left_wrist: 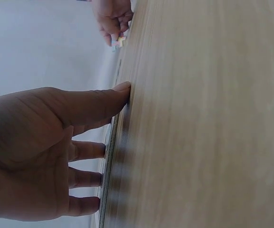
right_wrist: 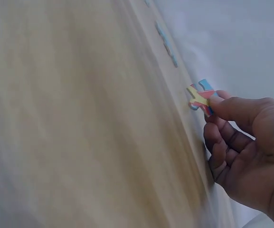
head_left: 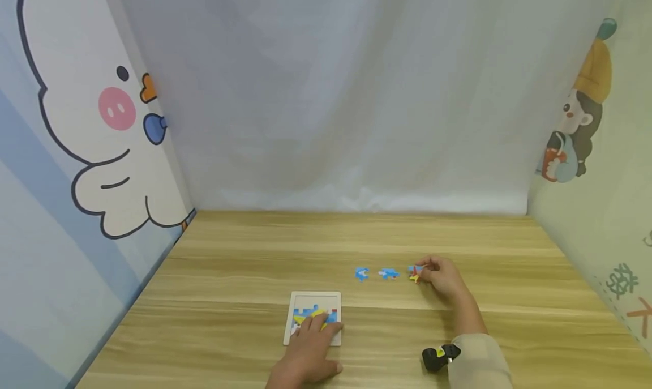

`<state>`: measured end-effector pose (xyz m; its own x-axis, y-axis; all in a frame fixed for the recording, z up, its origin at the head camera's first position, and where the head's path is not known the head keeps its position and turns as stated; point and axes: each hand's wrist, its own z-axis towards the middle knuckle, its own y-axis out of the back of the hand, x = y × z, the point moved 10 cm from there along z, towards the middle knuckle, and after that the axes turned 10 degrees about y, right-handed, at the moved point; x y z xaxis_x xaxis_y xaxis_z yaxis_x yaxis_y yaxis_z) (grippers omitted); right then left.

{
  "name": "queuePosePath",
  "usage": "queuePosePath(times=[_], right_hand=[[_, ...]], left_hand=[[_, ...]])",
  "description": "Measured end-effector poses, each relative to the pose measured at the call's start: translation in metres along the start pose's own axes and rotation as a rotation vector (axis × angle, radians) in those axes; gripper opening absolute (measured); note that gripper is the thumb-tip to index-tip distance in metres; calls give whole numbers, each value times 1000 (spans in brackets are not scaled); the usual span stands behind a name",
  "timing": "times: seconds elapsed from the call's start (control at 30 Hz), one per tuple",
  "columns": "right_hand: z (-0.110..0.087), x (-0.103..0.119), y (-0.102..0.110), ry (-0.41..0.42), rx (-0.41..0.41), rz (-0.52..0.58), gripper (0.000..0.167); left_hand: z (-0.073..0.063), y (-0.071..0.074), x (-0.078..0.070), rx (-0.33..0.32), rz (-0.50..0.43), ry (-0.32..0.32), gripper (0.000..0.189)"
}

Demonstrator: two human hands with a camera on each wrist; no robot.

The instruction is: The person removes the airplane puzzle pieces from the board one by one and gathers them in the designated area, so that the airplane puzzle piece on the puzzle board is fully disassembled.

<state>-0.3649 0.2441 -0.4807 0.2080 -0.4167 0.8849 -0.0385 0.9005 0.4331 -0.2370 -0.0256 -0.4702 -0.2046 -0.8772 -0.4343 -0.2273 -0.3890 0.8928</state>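
My right hand [head_left: 444, 277] pinches a puzzle piece [right_wrist: 201, 97] between thumb and fingers; it is blue, red and yellow and tilted up off the table in the right wrist view. My left hand [head_left: 309, 346] rests with fingers spread on a square puzzle board [head_left: 316, 294] with a pale frame. Blue and yellow pieces [head_left: 301, 311] fill part of the board, partly hidden under the fingers, and its upper strip shows bare backing. In the left wrist view the fingertips [left_wrist: 93, 178] lie on the board while the thumb touches the wooden table.
Two loose blue puzzle pieces, a left one [head_left: 361, 273] and a middle one [head_left: 389, 273], lie in a row left of the right hand. A black wrist camera [head_left: 434, 359] sits by the right sleeve. A white curtain [head_left: 326, 106] hangs behind the table [head_left: 229, 264].
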Motion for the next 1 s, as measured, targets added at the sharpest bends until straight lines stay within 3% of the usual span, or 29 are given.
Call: queuePosePath(times=[0.17, 0.53, 0.8, 1.0], right_hand=[[5, -1, -1, -20, 18, -45, 22], [9, -4, 0, -45, -39, -102, 22], [10, -4, 1, -63, -68, -130, 25], [-1, -1, -1, -57, -21, -115, 30]], left_hand=[[-1, 3, -3, 4, 2, 6, 65], [0, 1, -1, 21, 12, 22, 66], [2, 4, 1, -11, 23, 8, 66], [0, 5, 2, -9, -48, -19, 64]])
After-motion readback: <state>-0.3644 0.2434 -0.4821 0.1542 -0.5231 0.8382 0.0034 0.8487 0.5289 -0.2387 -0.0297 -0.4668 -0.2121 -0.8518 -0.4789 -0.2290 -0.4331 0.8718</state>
